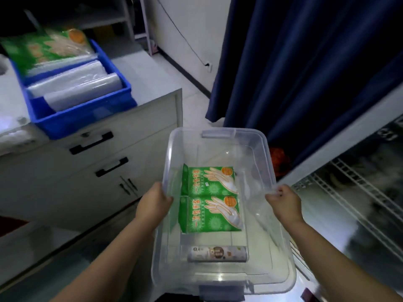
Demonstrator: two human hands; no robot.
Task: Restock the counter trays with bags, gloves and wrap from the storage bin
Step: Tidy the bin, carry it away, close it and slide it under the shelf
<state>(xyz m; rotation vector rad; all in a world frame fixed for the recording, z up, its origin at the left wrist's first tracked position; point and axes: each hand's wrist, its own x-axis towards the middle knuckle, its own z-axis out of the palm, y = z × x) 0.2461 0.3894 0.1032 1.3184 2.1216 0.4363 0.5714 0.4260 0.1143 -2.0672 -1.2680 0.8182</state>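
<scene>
Both hands, left hand (155,201) and right hand (283,202), grip clamped on the clear storage bin (218,277) rims, carried off the surface. Inside: 2 glove packs (210,199), 1 wrap roll (217,253). Risk: bin tilts, contents slide; blue tray (87,123) overhangs surface edge, a bump could tip it.

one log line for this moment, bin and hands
left hand: grips bin's left rim | right hand: grips right rim | clear bin: two glove packs, one wrap roll | blue tray: stocked

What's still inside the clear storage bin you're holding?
Two green glove packs lie flat side by side in the storage bin, plus one wrap roll nearer you. No bags visible; anything under the packs is hidden.
</scene>
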